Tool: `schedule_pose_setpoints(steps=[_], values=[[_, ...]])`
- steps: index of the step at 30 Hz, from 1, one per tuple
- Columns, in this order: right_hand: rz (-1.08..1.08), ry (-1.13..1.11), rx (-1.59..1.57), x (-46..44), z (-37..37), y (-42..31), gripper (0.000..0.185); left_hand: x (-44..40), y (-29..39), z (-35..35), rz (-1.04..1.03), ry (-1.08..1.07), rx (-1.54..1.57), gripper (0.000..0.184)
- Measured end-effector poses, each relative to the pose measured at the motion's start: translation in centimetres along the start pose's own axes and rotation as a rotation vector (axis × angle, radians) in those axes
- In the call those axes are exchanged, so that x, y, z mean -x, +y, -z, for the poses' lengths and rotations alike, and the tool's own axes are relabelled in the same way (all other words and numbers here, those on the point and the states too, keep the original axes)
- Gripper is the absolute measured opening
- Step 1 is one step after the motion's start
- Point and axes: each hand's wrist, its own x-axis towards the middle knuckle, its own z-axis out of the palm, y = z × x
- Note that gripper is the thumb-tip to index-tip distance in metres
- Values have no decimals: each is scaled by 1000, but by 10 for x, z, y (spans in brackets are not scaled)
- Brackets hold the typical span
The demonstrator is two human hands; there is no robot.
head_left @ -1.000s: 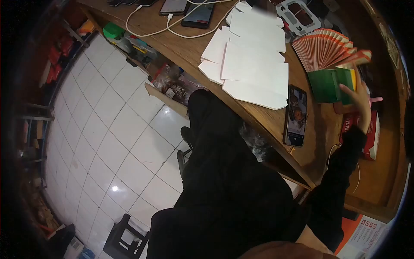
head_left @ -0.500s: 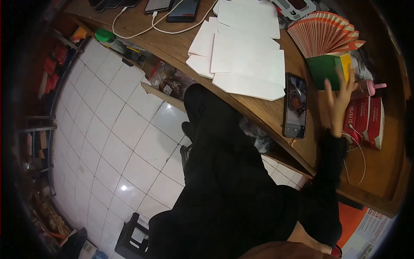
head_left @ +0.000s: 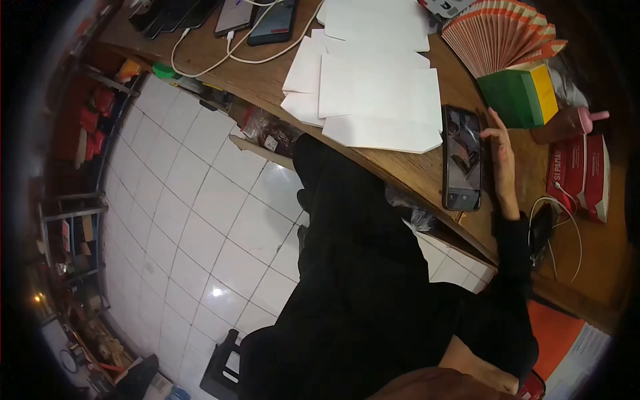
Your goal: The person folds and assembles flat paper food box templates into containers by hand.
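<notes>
My right hand (head_left: pixel 504 160) rests on the wooden table at the right side of a smartphone (head_left: pixel 463 160). Its fingers are apart, one pointing up and another bent towards the phone's edge, with nothing held. A picture of something brownish shows on the lit phone screen. Just above the hand stands a green and yellow box (head_left: pixel 510 97). White flat card sheets (head_left: pixel 380 93) lie stacked left of the phone. My left hand is not in view; a patch of bare skin by the brown cloth at the bottom is unclear.
A folded orange-edged paper fan (head_left: pixel 497 40) lies behind the box. Right of my hand are a pink-lidded tumbler (head_left: pixel 567 127), a red packet (head_left: pixel 579 177) and a white cable (head_left: pixel 577 247). More phones (head_left: pixel 273 23) with cables lie at the upper left. A black stool (head_left: pixel 223 367) stands on tiles.
My right hand has come down and left, from in front of the green and yellow box to the phone's right edge. The whole view has shifted slightly.
</notes>
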Motion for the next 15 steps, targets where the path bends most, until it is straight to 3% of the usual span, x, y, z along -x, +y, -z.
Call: schedule_pose_setpoints(steps=[4,10,11,12,13,15], values=[[-52,7,51,2,-3,-5,56,2,-5,0,19,-13,19,12],[-139,70,-338,2,-7,-8,65,23,-2,18,119,58,-107,11],[-152,93,-402,2,-7,-5,63,39,2,30,224,154,-274,10],[-167,116,-468,3,-8,-2,61,52,11,47,596,237,-600,20],[-170,128,-476,4,-7,0,61,70,5,66,621,199,-1105,24],[-160,101,-466,3,-4,2,58,86,-1,100,708,153,-1671,21]])
